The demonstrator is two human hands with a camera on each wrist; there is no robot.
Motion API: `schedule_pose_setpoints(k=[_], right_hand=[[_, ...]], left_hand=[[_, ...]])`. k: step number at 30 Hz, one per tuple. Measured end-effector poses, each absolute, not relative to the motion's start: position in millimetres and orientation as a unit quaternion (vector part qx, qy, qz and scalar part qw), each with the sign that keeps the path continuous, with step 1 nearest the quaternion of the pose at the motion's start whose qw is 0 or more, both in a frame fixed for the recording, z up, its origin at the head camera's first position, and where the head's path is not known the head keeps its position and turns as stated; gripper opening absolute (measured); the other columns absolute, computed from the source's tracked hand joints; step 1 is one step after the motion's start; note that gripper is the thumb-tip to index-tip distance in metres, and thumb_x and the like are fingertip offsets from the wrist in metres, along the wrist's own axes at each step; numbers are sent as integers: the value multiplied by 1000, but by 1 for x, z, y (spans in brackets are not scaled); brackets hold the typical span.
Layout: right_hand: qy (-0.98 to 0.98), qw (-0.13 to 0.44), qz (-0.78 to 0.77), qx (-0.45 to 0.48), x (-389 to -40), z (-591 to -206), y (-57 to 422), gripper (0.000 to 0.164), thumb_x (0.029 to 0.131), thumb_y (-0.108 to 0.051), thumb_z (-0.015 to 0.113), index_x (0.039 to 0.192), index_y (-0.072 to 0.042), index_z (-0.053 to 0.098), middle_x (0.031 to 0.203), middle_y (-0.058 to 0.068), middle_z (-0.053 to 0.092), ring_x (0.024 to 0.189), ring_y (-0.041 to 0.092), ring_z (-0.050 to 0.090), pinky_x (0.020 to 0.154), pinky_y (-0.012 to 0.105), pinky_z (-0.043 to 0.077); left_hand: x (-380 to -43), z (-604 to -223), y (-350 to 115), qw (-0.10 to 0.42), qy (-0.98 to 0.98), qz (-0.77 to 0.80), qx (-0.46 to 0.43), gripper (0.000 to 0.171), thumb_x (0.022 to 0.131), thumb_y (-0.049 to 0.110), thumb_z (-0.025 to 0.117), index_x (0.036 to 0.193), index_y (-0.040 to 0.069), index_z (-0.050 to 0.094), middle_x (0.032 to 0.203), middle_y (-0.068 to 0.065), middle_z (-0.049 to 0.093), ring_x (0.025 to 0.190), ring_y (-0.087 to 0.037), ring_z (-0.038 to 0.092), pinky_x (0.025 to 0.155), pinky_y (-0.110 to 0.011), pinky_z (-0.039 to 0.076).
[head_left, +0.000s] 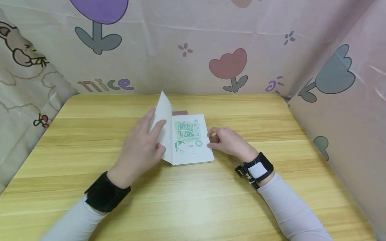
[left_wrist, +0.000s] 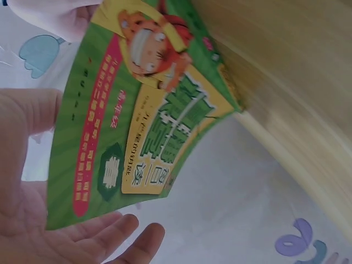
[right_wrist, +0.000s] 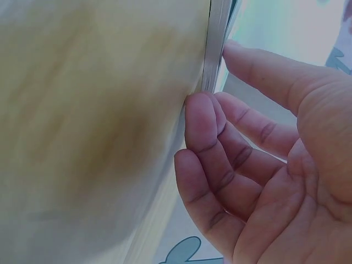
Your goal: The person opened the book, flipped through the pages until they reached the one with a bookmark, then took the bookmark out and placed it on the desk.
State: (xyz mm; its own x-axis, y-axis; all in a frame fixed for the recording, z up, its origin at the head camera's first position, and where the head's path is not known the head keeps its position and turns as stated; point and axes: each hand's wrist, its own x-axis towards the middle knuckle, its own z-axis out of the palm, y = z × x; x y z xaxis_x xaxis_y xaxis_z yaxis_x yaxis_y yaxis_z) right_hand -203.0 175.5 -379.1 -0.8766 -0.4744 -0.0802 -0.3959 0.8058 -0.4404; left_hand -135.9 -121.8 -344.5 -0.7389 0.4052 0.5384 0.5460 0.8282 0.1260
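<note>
A small paperback book (head_left: pixel 193 155) lies on the wooden table with its front cover raised on the left. Its white title page (head_left: pixel 188 118) carries green Chinese lettering and a cartoon figure. My left hand (head_left: pixel 137 150) holds the raised cover (head_left: pixel 164 103) between its fingers. In the left wrist view, the green outer face of the cover (left_wrist: pixel 91 137) is curved, with a cartoon character on it. My right hand (head_left: pixel 227 142) pinches the book's right edge; in the right wrist view its thumb is on the page side and its fingertips (right_wrist: pixel 201 121) are at the page edges.
A dark red flat piece (head_left: pixel 180 113) shows past the book's top edge, mostly hidden. The wooden table (head_left: pixel 241 207) extends around the book. Printed fabric (head_left: pixel 169 73) hangs behind the table and along both sides.
</note>
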Motion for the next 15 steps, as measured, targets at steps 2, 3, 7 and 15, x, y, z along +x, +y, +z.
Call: schedule_pose_setpoints(k=[2,3,7,15], right_hand=[[946,94,-211,-229,-203,-379,176,36,84,-26,75,114,-9,63,70,-1,59,57,12,50,50,24,39],[946,94,-211,-229,-203,-379,176,37,84,-26,75,114,-10,62,70,0,59,57,13,50,50,24,39],[945,95,-212,-229,-203,-379,176,37,84,-26,75,114,-10,62,71,0,59,57,13,50,51,24,40],[944,91,-212,-234,-204,-381,177,36,84,-26,75,113,-10,62,71,-1,60,58,12,51,51,25,41]], left_hand=[[-136,-347,-127,248,-924,-132,-258,59,69,11,66,126,-2,57,149,-25,27,124,-42,38,92,-55,41],[-136,-348,-130,246,-925,-129,-259,58,69,11,66,125,-2,57,148,-25,28,125,-42,38,92,-56,41],[-136,-352,-136,229,-931,-117,-260,55,72,13,67,124,-2,59,147,-25,31,131,-40,33,97,-57,37],[-134,-357,-142,172,-949,-88,-250,51,78,16,64,126,2,62,143,-27,38,133,-41,31,103,-56,29]])
